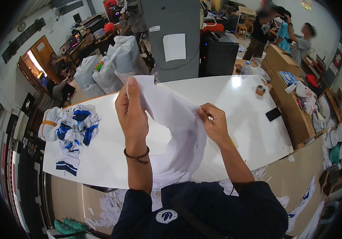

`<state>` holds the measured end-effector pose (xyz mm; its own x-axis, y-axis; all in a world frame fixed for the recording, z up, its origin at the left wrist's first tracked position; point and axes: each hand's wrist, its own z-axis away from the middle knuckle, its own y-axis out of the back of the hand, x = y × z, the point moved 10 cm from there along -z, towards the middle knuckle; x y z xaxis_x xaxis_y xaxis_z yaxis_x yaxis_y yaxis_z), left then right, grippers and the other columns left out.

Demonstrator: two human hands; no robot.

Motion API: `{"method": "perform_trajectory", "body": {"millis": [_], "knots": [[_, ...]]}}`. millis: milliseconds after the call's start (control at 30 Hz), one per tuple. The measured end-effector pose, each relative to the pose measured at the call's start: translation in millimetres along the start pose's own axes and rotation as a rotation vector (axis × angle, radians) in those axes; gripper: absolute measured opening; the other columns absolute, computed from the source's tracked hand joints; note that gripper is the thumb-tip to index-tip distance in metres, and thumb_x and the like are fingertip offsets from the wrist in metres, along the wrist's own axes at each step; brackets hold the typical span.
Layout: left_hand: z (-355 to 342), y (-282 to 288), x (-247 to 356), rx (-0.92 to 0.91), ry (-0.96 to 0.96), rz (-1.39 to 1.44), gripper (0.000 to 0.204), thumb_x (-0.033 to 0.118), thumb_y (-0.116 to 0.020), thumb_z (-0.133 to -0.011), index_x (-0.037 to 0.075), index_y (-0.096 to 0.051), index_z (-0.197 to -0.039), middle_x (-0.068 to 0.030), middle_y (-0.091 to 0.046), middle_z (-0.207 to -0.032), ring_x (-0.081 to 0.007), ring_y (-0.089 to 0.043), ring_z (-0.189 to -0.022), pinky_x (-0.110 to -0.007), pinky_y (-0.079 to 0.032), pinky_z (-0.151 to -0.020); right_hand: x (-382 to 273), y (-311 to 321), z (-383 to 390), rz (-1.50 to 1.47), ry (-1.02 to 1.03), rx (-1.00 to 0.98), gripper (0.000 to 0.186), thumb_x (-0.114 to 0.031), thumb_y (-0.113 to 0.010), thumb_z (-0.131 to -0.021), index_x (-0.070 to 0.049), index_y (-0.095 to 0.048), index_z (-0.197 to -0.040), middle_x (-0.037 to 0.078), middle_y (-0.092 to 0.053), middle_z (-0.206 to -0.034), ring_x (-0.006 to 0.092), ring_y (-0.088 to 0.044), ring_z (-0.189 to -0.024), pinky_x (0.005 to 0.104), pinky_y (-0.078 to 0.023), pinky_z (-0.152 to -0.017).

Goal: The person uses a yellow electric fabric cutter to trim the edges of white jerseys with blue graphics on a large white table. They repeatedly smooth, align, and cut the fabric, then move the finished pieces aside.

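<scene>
A long white piece of cloth (183,131) with a curved, cut-out edge is stretched between my two hands above the table. My left hand (133,111) grips its upper left end, thumb pointing up and pressed against the cloth. With fingertips pinched, my right hand (214,121) holds the cloth's right edge a little lower. From there the cloth curves down and drapes over the table's near edge, close to my body. A dark beaded bracelet (137,154) circles my left wrist.
On the white table (234,99) lie blue-and-white cloth pieces (75,127) at left, a black phone (273,114) and a tape roll (260,90) at right. Cardboard boxes (290,107) border the right side. A grey pillar (171,40) and stuffed white bags (125,55) stand beyond; people are farther back.
</scene>
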<state>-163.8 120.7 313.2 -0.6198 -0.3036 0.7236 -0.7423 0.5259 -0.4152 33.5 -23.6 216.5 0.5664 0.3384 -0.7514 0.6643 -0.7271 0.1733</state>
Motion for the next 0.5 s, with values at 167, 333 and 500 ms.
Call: {"method": "perform_trajectory", "body": {"millis": [167,333,500], "knots": [[-3,-7,17,0.077,-0.003,-0.162,0.041,0.034,-0.053,-0.109,0.003,-0.067,-0.087,0.008,-0.054,-0.074,-0.0003,-0.042,-0.07,-0.019,-0.033,-0.062,23,15,-4,-0.238,-0.194,0.154,0.021,-0.018,-0.056,-0.106,-0.002,-0.06,-0.092,-0.004,-0.055,-0.079,0.0035,-0.046,-0.071,0.022,-0.038,-0.063],[-31,33,37,0.041,-0.136,-0.48,0.037,0.035,-0.055,-0.108,0.004,-0.069,-0.094,0.0047,-0.062,-0.086,-0.0025,-0.052,-0.078,-0.02,-0.041,-0.071,1,18,-28,-0.481,-0.261,-0.053,0.018,-0.021,-0.067,-0.099,-0.004,-0.06,-0.1,-0.003,-0.053,-0.075,0.0067,-0.051,-0.071,0.0238,-0.041,-0.065],[-76,41,61,0.039,-0.233,-0.89,0.035,0.034,-0.056,-0.107,0.003,-0.069,-0.1,0.0016,-0.06,-0.084,-0.0043,-0.046,-0.078,-0.022,-0.038,-0.072,-30,43,-62,0.449,0.021,-0.099,0.031,-0.004,-0.074,-0.073,-0.006,-0.065,-0.104,0.012,-0.062,-0.088,0.0295,-0.064,-0.084,0.0381,-0.051,-0.076]]}}
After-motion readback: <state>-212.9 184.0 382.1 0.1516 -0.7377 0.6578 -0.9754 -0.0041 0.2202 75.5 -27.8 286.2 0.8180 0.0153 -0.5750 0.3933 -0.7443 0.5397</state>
